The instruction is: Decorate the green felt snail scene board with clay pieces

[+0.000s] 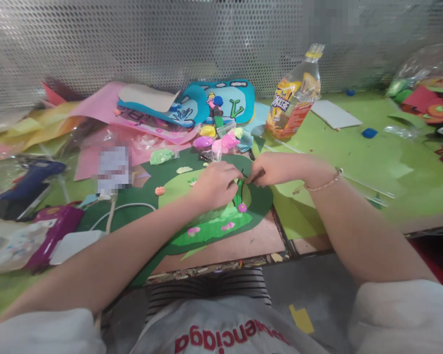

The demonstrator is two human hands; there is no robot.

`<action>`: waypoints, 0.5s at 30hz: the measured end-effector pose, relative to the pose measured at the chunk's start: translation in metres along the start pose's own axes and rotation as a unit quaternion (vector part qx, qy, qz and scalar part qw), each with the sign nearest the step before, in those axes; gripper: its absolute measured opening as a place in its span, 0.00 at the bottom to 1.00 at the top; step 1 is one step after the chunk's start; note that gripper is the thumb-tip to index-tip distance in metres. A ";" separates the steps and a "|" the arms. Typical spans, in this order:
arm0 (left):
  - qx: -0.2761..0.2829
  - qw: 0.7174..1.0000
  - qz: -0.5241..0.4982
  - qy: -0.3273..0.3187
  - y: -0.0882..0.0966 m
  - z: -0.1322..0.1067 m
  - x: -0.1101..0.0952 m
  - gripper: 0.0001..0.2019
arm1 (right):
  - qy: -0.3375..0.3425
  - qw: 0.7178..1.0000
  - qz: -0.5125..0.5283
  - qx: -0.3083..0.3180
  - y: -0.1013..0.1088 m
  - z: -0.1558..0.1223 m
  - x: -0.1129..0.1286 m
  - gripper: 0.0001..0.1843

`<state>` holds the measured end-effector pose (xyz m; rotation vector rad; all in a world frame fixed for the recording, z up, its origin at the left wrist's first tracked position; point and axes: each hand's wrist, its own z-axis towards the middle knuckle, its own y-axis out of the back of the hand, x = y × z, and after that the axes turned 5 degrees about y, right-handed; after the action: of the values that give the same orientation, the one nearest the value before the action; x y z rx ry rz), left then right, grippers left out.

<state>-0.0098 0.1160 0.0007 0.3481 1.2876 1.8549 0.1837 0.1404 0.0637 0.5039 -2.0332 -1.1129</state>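
A green paper scene (258, 204) with a dark green border and a lighter green middle lies under both hands. Clay pieces decorate it, among them a purple flower (242, 208) on a green stem and pink blossoms (194, 231). My left hand (216, 184) rests over the light green middle, its fingers curled together by the stem; what they hold, if anything, is hidden. From the right, my right hand (271, 168) pinches at a thin dark strip (242, 183) that curves beside the stem. The two hands' fingertips are close together.
Bags of coloured clay (223, 142) sit just beyond the scene. A tilted drink bottle (293, 96) stands behind my right hand. Blue painted cards (225, 101) lie at the back. At left are a blue glue gun (33, 177), a purple box (53, 231) and a white cable (123, 205).
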 end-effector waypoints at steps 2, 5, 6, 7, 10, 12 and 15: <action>0.005 1.000 0.004 0.000 0.000 0.000 0.000 0.14 | -0.004 1.000 -0.002 -0.003 0.000 -0.001 -0.001 0.20; 0.012 1.000 0.007 0.005 0.001 0.000 0.000 0.14 | -0.014 1.000 -0.004 -0.019 0.001 -0.003 -0.003 0.20; 0.014 1.000 0.005 0.007 0.001 0.000 -0.001 0.14 | -0.017 1.000 -0.004 -0.021 0.001 -0.003 -0.003 0.21; 0.016 1.000 0.002 0.008 0.001 0.000 -0.001 0.15 | -0.020 1.000 -0.005 -0.017 0.001 -0.003 -0.002 0.21; 0.017 1.000 -0.007 0.006 0.000 0.001 -0.001 0.17 | -0.021 1.000 -0.006 0.001 0.001 -0.003 -0.001 0.21; 0.023 1.000 -0.004 0.004 0.000 0.001 -0.001 0.18 | -0.016 1.000 -0.005 0.000 0.000 -0.001 -0.001 0.21; 0.048 0.999 0.015 0.000 0.001 0.001 -0.002 0.19 | -0.007 1.000 -0.007 -0.004 -0.001 0.001 -0.002 0.22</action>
<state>-0.0085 0.1150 0.0027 0.4196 1.3816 1.8219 0.1846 0.1416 0.0614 0.5087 -2.0402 -1.1346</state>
